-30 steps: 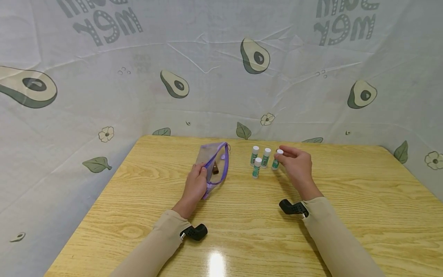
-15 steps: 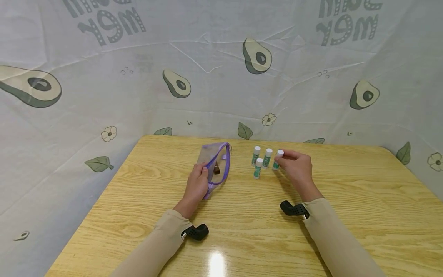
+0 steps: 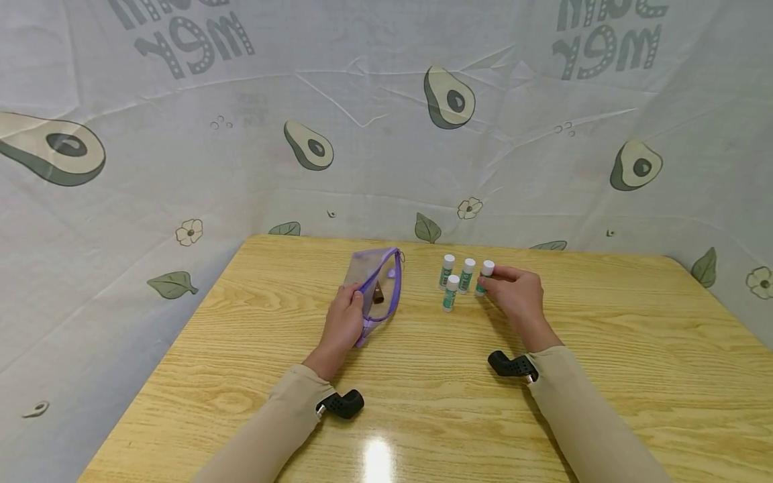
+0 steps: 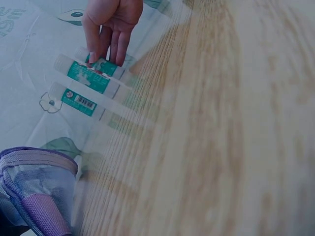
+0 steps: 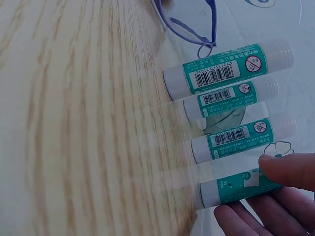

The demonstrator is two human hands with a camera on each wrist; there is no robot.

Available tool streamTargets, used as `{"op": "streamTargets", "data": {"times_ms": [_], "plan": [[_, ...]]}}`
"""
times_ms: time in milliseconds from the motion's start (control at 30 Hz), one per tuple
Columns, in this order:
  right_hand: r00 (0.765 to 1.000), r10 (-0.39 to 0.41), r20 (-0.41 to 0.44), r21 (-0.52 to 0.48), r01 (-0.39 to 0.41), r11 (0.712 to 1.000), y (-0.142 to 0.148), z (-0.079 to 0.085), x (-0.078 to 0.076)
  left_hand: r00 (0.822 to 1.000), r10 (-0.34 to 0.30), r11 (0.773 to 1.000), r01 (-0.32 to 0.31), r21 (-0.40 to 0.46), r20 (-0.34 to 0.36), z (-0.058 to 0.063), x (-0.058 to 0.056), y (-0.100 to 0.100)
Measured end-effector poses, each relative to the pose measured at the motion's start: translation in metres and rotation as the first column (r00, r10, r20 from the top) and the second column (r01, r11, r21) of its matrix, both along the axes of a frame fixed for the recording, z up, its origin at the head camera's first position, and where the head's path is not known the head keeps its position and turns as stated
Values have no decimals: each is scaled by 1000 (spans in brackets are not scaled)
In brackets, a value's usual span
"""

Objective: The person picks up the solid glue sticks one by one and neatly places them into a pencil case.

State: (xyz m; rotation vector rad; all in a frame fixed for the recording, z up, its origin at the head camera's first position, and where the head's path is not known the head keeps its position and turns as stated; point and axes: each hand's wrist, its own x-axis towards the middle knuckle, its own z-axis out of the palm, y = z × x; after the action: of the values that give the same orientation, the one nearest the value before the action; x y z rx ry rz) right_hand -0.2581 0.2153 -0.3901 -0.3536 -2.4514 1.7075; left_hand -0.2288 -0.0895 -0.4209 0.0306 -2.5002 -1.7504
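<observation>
Several glue sticks with white caps and green labels stand upright in the head view. My right hand (image 3: 516,295) pinches the rightmost glue stick (image 5: 236,189) between thumb and fingers, its base at the table. Left of it are another glue stick (image 3: 467,276), one at the back (image 3: 447,272) and one in front (image 3: 451,295). My left hand (image 3: 344,318) grips the near side of a purple-edged mesh pouch (image 3: 367,263), whose mouth gapes toward the glue sticks. A small dark brown object (image 3: 378,294) shows inside the pouch.
The wooden table (image 3: 423,396) runs back to a pale curtain (image 3: 374,181) printed with avocados. A small ring (image 3: 402,257) hangs at the pouch's far corner. Black curved devices (image 3: 513,364) are fixed at both wrists.
My right thumb and fingers have slid slightly down the rightmost glue stick, so more of its cap shows. My left hand and the pouch stay in place; the view shifts slightly.
</observation>
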Motion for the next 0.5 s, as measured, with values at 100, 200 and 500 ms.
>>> {"op": "streamTargets", "data": {"times_ms": [100,200,500], "plan": [[1000,0,2,-4,0,1000,0,0,0,1000,1,1000,-1,-1,1,0,0,0],[1000,2,2,-6,-2,1000,0,0,1,1000,-3,1000,3,2,8,0,0,0],[999,-3,-39,-27,2,1000,2,4,3,1000,-3,1000,3,-5,16,1,0,0]]}}
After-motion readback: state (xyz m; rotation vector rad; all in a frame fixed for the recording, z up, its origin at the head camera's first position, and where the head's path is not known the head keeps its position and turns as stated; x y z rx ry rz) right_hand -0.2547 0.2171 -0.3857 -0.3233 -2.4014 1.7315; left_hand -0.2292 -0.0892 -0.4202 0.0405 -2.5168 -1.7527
